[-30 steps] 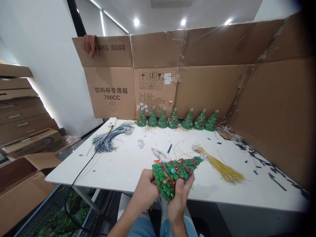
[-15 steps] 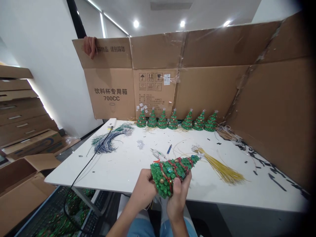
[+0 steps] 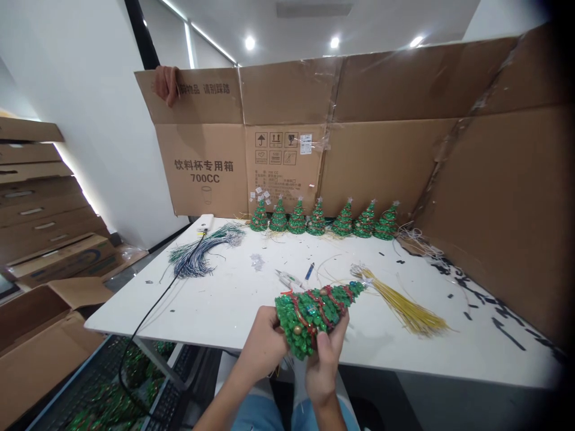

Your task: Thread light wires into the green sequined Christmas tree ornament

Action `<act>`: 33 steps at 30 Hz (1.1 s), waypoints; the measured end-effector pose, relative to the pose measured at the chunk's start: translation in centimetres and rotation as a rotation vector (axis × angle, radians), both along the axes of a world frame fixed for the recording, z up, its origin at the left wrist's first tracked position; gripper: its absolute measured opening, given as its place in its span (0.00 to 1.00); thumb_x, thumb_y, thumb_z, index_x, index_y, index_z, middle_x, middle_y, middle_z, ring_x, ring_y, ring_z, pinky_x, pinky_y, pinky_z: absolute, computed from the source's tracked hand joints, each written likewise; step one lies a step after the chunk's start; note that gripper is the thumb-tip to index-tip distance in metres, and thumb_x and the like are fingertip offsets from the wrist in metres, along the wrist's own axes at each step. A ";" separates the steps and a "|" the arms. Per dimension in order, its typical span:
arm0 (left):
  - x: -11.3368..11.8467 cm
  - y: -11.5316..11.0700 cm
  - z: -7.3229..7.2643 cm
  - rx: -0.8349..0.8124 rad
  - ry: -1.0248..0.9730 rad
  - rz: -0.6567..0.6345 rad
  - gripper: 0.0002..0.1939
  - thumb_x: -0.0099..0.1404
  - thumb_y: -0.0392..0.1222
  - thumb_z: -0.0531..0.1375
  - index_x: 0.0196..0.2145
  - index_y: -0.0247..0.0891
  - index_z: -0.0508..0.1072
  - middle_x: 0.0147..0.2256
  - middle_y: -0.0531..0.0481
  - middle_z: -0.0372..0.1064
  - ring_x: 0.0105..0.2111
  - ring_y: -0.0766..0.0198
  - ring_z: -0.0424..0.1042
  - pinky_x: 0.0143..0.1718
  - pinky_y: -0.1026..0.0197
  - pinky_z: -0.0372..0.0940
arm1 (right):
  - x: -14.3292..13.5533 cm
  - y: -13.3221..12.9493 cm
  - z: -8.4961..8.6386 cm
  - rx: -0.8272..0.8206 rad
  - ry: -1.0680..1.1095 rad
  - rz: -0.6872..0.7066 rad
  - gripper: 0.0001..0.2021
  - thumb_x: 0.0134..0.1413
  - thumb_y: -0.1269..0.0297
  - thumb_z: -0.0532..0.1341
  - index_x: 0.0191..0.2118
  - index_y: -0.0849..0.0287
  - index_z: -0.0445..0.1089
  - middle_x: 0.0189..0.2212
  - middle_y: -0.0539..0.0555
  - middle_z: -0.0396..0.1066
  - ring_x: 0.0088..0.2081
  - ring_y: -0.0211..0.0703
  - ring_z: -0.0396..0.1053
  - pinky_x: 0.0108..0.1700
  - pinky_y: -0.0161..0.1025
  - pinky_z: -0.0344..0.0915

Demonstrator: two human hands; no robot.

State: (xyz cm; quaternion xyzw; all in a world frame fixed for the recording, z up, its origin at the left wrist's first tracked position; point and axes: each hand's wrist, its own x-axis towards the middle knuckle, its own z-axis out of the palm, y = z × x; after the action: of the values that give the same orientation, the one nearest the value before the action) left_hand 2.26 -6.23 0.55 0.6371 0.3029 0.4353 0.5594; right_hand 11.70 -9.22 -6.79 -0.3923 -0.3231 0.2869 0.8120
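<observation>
Green tree (image 3: 309, 308) held tilted at the near edge of the counter (image 3: 215, 311)

Both hands meet around the ornament, which leans over with its base to the left and its silver star (image 3: 366, 280) pointing right. The right hand (image 3: 324, 365) grips its near side, thumb across the front and fingers closed under the branches. The left hand (image 3: 265, 341) presses against the base; its fingertips are hidden there, so I cannot tell how tightly they close. Red garland and small gold and blue decorations wind round the tree.

Just beyond it on the counter lie a pale pointed tool (image 3: 287, 278) and a blue stick (image 3: 309, 271). To the right, near the tip, is a bundle of yellow strands (image 3: 406, 305); to the left, a bundle of blue and green wires (image 3: 200, 251), with a black cable (image 3: 157, 299) running past. Seven small trees (image 3: 317, 220) stand upright in a row at the back, before a cardboard wall (image 3: 381, 167). Black strips (image 3: 507, 332) are scattered at the far right. Below, at left, a crate (image 3: 174, 362) contains more green pieces (image 3: 103, 401).
</observation>
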 end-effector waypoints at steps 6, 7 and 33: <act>0.0 0.1 -0.1 0.013 -0.017 0.024 0.12 0.58 0.44 0.66 0.24 0.31 0.78 0.25 0.53 0.70 0.30 0.63 0.65 0.33 0.64 0.63 | -0.4 -0.2 1.1 -0.034 0.015 -0.003 0.41 0.64 0.47 0.60 0.75 0.50 0.42 0.75 0.60 0.47 0.73 0.59 0.48 0.71 0.63 0.42; 0.0 0.1 -0.2 0.016 -0.017 0.024 0.12 0.58 0.44 0.66 0.24 0.32 0.78 0.25 0.53 0.70 0.30 0.64 0.65 0.33 0.64 0.63 | -0.5 -0.2 1.1 -0.039 0.020 -0.004 0.42 0.63 0.46 0.60 0.75 0.50 0.41 0.74 0.60 0.47 0.73 0.59 0.49 0.71 0.63 0.43; 0.2 -0.1 -1.4 -0.007 0.017 0.120 0.22 0.57 0.45 0.67 0.17 0.37 0.58 0.21 0.57 0.46 0.27 0.69 0.46 0.26 0.65 0.48 | -0.3 -0.1 2.1 -0.064 0.141 0.081 0.34 0.64 0.49 0.60 0.72 0.45 0.51 0.64 0.58 0.65 0.62 0.55 0.66 0.65 0.59 0.59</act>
State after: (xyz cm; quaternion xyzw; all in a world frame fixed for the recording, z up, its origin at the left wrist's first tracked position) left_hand 2.44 -6.32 -0.90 0.6196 0.3465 0.4616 0.5319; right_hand 11.36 -9.28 -4.64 -0.3838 -0.2715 0.3564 0.8075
